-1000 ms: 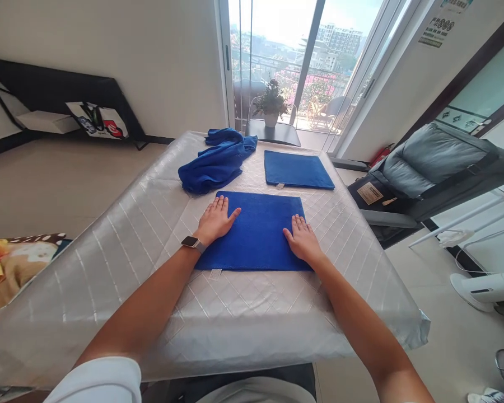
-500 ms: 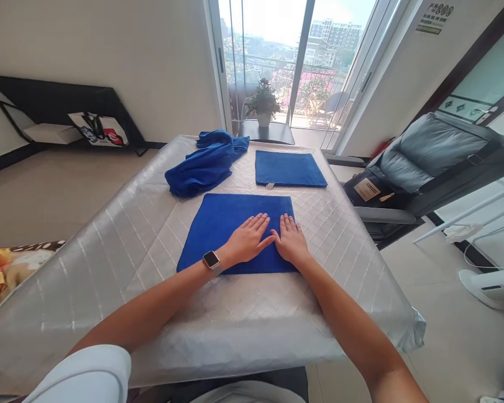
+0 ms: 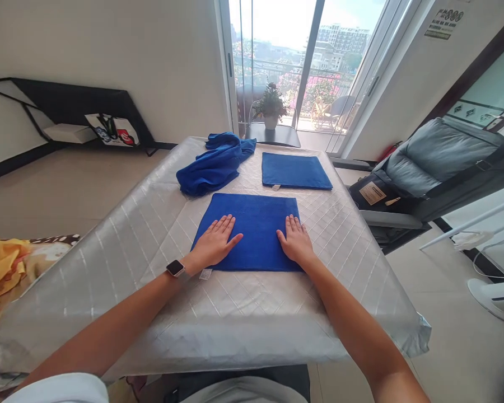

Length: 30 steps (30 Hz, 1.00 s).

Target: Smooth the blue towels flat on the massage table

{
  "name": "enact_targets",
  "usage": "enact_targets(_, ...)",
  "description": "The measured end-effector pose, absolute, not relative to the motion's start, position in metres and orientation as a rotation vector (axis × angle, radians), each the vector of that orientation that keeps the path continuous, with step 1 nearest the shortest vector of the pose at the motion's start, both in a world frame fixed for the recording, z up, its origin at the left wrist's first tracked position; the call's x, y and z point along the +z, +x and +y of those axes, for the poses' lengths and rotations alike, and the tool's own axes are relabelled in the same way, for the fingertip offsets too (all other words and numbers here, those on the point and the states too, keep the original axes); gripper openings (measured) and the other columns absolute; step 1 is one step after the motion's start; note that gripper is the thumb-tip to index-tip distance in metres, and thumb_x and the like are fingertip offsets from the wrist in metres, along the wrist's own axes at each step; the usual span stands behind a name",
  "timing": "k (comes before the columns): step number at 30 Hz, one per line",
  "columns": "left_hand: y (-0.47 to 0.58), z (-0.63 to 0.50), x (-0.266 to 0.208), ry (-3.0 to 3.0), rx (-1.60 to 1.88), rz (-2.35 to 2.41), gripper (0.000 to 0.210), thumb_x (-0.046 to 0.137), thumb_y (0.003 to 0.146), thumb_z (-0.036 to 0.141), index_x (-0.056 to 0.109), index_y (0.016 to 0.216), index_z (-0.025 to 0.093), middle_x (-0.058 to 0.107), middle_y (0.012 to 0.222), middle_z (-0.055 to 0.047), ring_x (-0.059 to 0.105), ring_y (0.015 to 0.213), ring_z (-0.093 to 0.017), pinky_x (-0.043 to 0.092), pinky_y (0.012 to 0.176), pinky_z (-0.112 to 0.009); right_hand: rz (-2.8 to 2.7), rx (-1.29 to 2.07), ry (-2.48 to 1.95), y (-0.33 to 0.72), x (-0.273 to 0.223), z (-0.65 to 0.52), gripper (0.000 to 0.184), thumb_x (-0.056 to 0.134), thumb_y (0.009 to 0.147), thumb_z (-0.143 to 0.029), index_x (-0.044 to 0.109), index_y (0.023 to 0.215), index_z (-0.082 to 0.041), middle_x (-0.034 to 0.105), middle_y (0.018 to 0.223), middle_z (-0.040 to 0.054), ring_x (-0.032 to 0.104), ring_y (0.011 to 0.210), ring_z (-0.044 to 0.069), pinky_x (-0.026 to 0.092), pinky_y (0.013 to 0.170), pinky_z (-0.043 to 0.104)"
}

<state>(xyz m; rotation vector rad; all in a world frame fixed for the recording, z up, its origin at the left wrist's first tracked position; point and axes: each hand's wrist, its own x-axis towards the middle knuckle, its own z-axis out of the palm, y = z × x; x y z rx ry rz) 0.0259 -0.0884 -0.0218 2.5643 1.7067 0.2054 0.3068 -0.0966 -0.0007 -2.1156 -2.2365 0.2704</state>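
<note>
A blue towel (image 3: 256, 229), folded into a flat rectangle, lies in front of me on the silver quilted table cover (image 3: 151, 263). My left hand (image 3: 213, 242) rests flat on its left part, fingers stretched out and thumb apart; a watch is on that wrist. On the towel's right edge my right hand (image 3: 295, 239) lies flat too, fingers extended. A small white tag (image 3: 205, 274) sticks out at the near left corner. Farther back are a second folded blue towel (image 3: 297, 171) on the right and a crumpled blue towel (image 3: 216, 165) on the left.
Beyond the table's far edge a potted plant (image 3: 271, 106) stands on a dark chair. To the right is a grey leather armchair (image 3: 457, 157) with a black bag on it. Yellow patterned fabric (image 3: 4, 263) lies at the left. A low black stand (image 3: 75, 103) is by the wall.
My left hand has slid left across the folded towel, away from my right hand, which stays at the right edge. The tag at the near left corner now shows. The view has shifted slightly.
</note>
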Motion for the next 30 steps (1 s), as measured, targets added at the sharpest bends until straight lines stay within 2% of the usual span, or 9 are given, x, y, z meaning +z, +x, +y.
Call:
enact_targets(9,-0.004,-0.109,-0.026,2.556,0.229,1.796,0.084,0.014,0.104,0.063,0.031,0.160,0.003,0.029,0.168,-0.017,0.023,0.157,-0.027,0.019,0.129,-0.045,-2.240,0.164,-2.124,0.307,0.000,-0.096,0.070,0.020,0.108,-0.050,0.022,0.164,-0.008,0.017,0.172,0.0118,0.013,0.159,0.024,0.013,0.129,0.043)
enact_targets(14,-0.002,-0.108,-0.024,2.582,0.260,1.785,0.082,0.015,0.105,0.062,0.033,0.159,0.003,0.031,0.166,-0.018,0.025,0.156,-0.028,0.020,0.128,-0.046,-2.304,0.063,-2.111,0.317,0.011,-0.115,0.068,0.022,0.108,-0.047,0.026,0.163,-0.007,0.020,0.171,0.0120,0.016,0.159,0.026,0.013,0.129,0.045)
enact_targets(23,-0.003,-0.111,-0.026,2.594,0.256,1.785,0.080,0.021,0.106,0.058,0.032,0.158,-0.002,0.031,0.166,-0.021,0.026,0.156,-0.030,0.020,0.128,-0.045,-2.296,0.208,-2.082,0.325,-0.004,-0.189,0.072,0.015,0.108,-0.052,0.021,0.165,-0.008,0.016,0.172,0.0106,0.013,0.159,0.022,0.016,0.129,0.043)
enact_targets(30,-0.006,-0.115,-0.028,2.615,0.222,1.787,0.083,0.015,0.105,0.061,0.030,0.159,-0.001,0.028,0.167,-0.021,0.024,0.156,-0.030,0.021,0.128,-0.047,-2.280,0.234,-2.093,0.322,-0.006,-0.188,0.070,0.016,0.108,-0.050,0.020,0.165,-0.008,0.016,0.172,0.0106,0.012,0.160,0.022,0.014,0.130,0.043)
